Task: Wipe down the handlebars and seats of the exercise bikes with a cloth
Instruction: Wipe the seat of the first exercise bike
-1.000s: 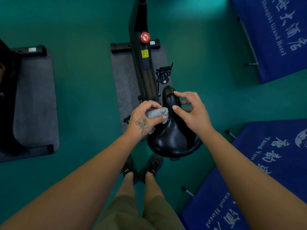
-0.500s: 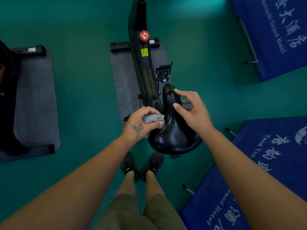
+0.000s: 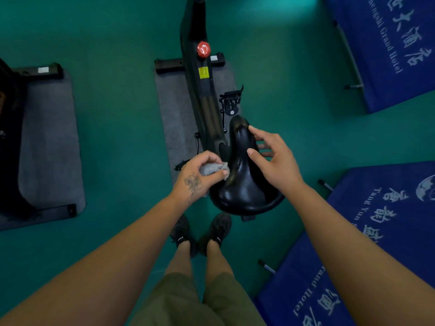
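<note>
A: Since a second ago the left hand [image 3: 197,176] has slid the cloth [image 3: 213,169] off the top of the seat [image 3: 243,182] to its left edge; the right hand [image 3: 274,158] has hardly shifted.

B: How does the left hand hold the cloth?

A: Fingers and thumb are curled round the bunched grey cloth, pinching it, and the cloth presses against the left flank of the seat, just below the centre of the frame.

B: And the right hand?

A: Spread and relaxed. Its forefinger touches the seat near the narrow nose, and the thumb lies on the seat's right side. The other fingers reach past the right edge; whether they touch the seat I cannot tell.

B: Where is the seat itself?

A: At the centre of the frame, black and glossy, wide end toward the person. The bike frame [image 3: 202,90] runs from it up to the top edge, with a red knob [image 3: 203,49] and a yellow sticker [image 3: 203,72] on it, and a pedal [image 3: 231,100] just right of it.

B: What else is there?

A: A grey mat [image 3: 174,118] under the bike on the green floor [image 3: 117,114], a second mat [image 3: 49,137] at the left, and blue banners [image 3: 388,43] with white lettering at the upper and lower right. The person's dark shoes [image 3: 219,228] stand below the seat.
</note>
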Demonstrator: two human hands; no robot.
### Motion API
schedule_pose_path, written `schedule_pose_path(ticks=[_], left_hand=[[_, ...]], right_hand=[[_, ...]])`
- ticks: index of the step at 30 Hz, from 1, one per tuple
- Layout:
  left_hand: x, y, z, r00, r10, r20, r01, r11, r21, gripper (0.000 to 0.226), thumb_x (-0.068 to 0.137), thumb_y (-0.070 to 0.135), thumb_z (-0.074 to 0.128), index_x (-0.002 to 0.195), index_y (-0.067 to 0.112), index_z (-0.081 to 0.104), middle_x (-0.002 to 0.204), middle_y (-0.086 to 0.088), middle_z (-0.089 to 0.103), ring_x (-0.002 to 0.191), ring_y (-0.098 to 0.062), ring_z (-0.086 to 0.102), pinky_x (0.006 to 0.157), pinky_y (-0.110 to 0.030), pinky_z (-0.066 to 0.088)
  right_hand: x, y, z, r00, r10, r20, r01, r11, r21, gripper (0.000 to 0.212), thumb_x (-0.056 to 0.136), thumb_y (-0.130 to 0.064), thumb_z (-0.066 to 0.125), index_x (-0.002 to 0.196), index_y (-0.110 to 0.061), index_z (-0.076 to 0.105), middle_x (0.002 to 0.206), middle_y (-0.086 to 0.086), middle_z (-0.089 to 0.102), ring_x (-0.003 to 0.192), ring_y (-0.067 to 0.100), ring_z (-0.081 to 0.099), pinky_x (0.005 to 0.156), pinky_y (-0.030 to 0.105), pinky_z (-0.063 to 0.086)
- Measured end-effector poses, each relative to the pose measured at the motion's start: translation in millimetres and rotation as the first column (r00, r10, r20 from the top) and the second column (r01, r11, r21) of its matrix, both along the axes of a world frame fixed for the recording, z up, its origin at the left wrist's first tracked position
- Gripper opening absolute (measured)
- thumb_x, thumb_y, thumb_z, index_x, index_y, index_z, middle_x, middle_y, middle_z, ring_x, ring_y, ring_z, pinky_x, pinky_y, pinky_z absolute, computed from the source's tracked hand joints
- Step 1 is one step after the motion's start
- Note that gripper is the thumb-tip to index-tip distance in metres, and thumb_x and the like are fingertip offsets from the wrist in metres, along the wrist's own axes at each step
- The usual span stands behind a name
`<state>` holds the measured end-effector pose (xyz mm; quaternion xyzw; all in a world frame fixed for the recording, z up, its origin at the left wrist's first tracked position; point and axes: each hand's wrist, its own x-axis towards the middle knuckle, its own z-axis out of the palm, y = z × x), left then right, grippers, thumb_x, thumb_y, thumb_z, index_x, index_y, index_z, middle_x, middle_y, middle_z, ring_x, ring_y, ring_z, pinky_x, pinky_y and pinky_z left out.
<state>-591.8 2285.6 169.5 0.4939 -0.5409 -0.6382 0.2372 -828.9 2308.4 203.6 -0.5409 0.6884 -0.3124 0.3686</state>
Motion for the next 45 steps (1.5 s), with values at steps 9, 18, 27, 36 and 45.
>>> schedule_pose_path(ticks=[9,18,27,36,45], left_hand=[[-39.0,-27.5,24.0,0.989,0.102,0.105,-0.081,0.979,-0.186,0.022,0.083,0.028,0.087,0.090,0.032,0.067,0.103,-0.003,0.064,0.094,-0.005,0.060,0.085,-0.017,0.044],[-9.6,2.0,19.1,0.986,0.009,0.169,0.018,0.988,-0.157,0.020,0.079,0.018,0.092,0.088,0.026,0.075,0.100,0.002,0.062,0.092,-0.005,0.062,0.082,-0.009,0.041],[-48.1,-20.4,38.5,0.981,0.144,0.129,-0.104,0.956,-0.275,0.017,0.083,0.027,0.088,0.093,0.025,0.074,0.106,-0.001,0.059,0.097,-0.001,0.060,0.086,-0.007,0.040],[-12.3,10.5,17.8,0.990,0.018,0.141,0.014,0.975,-0.221,0.019,0.080,0.022,0.093,0.094,0.020,0.080,0.102,-0.002,0.058,0.095,-0.005,0.061,0.086,-0.009,0.040],[-36.9,-35.8,35.6,0.983,0.179,0.043,-0.164,0.958,-0.236,0.019,0.083,0.026,0.091,0.097,0.027,0.079,0.110,-0.003,0.064,0.101,0.004,0.061,0.095,-0.010,0.043]], right_hand=[[1.7,3.2,4.4,0.999,-0.007,-0.035,0.007,1.000,0.008,0.054,0.098,-0.021,0.073,0.147,-0.038,0.058,0.122,-0.008,0.059,0.112,0.001,0.062,0.103,0.025,0.051],[1.5,13.3,6.1,0.998,-0.010,-0.063,0.011,1.000,0.016,0.056,0.097,-0.018,0.073,0.148,-0.036,0.059,0.122,-0.005,0.061,0.114,0.000,0.061,0.107,0.024,0.048],[-0.5,12.8,6.4,0.997,-0.005,-0.072,0.008,1.000,0.029,0.056,0.096,-0.021,0.074,0.147,-0.038,0.058,0.123,-0.004,0.062,0.116,0.000,0.061,0.108,0.030,0.050],[2.5,14.6,7.2,0.998,-0.035,-0.056,0.037,0.999,0.039,0.055,0.097,-0.021,0.073,0.145,-0.043,0.058,0.122,-0.008,0.061,0.115,0.001,0.061,0.110,0.032,0.049],[1.5,14.5,3.1,0.998,-0.041,-0.051,0.044,0.998,0.047,0.056,0.096,-0.025,0.073,0.143,-0.051,0.056,0.122,-0.011,0.061,0.117,0.003,0.063,0.110,0.039,0.050]])
